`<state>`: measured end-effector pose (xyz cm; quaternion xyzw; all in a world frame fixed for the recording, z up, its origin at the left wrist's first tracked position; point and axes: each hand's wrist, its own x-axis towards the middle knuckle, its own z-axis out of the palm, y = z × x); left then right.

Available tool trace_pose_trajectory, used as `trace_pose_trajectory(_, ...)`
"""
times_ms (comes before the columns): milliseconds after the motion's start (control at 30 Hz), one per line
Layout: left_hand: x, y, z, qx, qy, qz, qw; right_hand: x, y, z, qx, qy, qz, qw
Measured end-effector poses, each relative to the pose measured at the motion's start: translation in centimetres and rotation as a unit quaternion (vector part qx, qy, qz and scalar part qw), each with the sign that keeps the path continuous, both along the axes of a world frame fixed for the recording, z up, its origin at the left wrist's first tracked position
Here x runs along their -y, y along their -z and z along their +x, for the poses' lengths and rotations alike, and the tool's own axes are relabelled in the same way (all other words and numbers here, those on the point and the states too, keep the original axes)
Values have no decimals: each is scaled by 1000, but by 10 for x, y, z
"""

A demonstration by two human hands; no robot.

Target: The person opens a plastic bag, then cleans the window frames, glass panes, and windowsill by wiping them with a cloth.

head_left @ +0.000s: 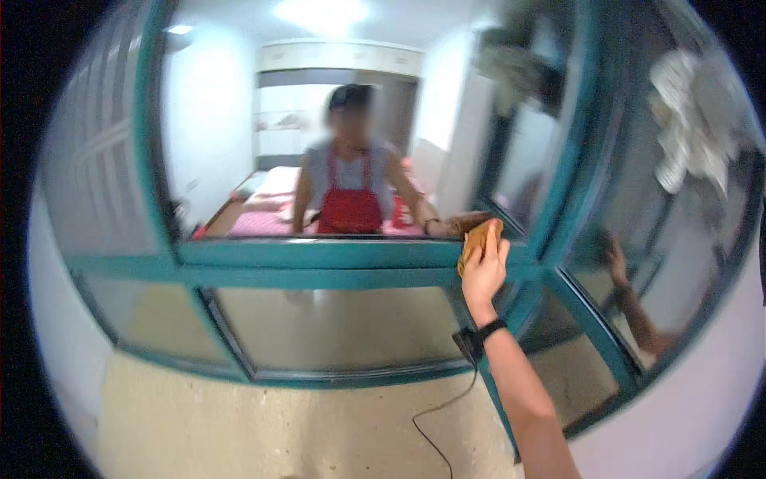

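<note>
My right hand [484, 278] reaches forward and grips a folded yellow-brown cloth [479, 236]. It presses the cloth to the right end of the teal window frame's crossbar [343, 256], at the lower right corner of the large glass pane [211, 136]. The fingers lie closed over the cloth. A black band with a small device [469, 343] is on that wrist. My left hand is out of the picture.
In the glass appears a person in a red apron [351, 209], one arm stretched toward the cloth's spot. Lower panes [335, 327] sit beneath the crossbar. At right, an angled side pane [686, 215] shows a reflected arm. A thin cable [425, 427] hangs from the wrist device.
</note>
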<state>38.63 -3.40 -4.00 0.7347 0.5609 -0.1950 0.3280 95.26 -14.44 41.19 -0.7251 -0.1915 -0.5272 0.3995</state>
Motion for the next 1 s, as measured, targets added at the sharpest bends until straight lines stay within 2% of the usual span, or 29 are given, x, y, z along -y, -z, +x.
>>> trace_pose_trajectory(67, -1, 1, -8, 34, 20, -10, 999, -45, -2, -40, 16, -92, -117, 989)
trace_pose_trajectory(133, 4, 28, -9, 13, 17, 13, 1000, -100, -12, -82, 75, -126, -192, 970)
trace_pose_trajectory(233, 6, 16, -13, 34, -17, 67, 997, -181, -20, -149, 109, -171, -280, 938)
trace_pose_trajectory(300, 11, 30, -8, -20, 15, 83, 996, -235, -23, -182, 124, -190, -313, 922)
trace_pose_trajectory(333, 10, 40, -5, -47, 37, 89, 994, -262, -25, -199, 134, -211, -323, 913)
trace_pose_trajectory(367, 14, 113, -10, -56, 44, 207, 976, -282, -30, -221, 133, -243, -332, 901)
trace_pose_trajectory(467, 23, 75, -4, -61, 39, 271, 960, -357, -24, -256, 227, -211, -330, 892)
trace_pose_trajectory(500, 18, 36, -6, 72, 23, 70, 995, -375, -25, -270, 224, -214, -342, 887)
trace_pose_trajectory(567, 19, 12, -4, 62, 25, 57, 996, -400, -25, -288, 240, -217, -341, 883)
trace_pose_trajectory(600, 15, 8, -4, 57, 29, 53, 997, -407, -26, -293, 235, -212, -339, 886)
trace_pose_trajectory(633, 18, 27, -4, 62, 15, 80, 995, -407, -25, -293, 233, -225, -333, 886)
trace_pose_trajectory(667, 27, 69, -4, 67, 5, 109, 992, -403, -27, -293, 229, -232, -326, 887)
trace_pose_trajectory(700, 19, 91, -3, 74, 7, 142, 987, -400, -30, -294, 210, -235, -366, 876)
trace_pose_trajectory(733, 7, 82, -2, 70, 13, 110, 991, -397, -34, -290, 184, -231, -403, 866)
trace_pose_trajectory(800, 6, 49, -9, 47, 20, 46, 998, -383, -34, -276, 240, -222, -372, 869)
trace_pose_trajectory(867, 5, 24, -12, 41, 33, 43, 998, -350, -35, -251, 237, -273, -312, 879)
trace_pose_trajectory(933, -2, 15, -14, 26, 36, 34, 998, -297, -34, -218, 216, -310, -327, 866)
trace_pose_trajectory(1000, -5, 19, -12, 4, 42, 18, 999, -235, -39, -184, 190, -278, -377, 863)
